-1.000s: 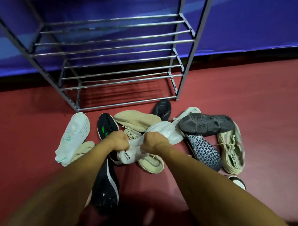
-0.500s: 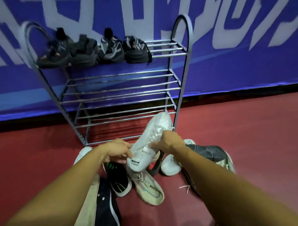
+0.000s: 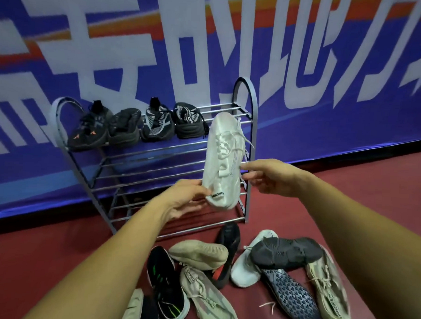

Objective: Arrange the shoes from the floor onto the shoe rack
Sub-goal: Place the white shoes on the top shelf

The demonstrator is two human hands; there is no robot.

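While the white sneaker hangs toe-up in front of the shoe rack, left hand pinches its heel and right hand pinches the laced side, probably to aim it at the top shelf's free right end, beside four dark shoes.

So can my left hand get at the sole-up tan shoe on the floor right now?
Probably not yet. The left hand holds the heel of the white shoe, with the right hand on its side. The tan shoe itself lies uncovered just below, so once freed, likely yes.
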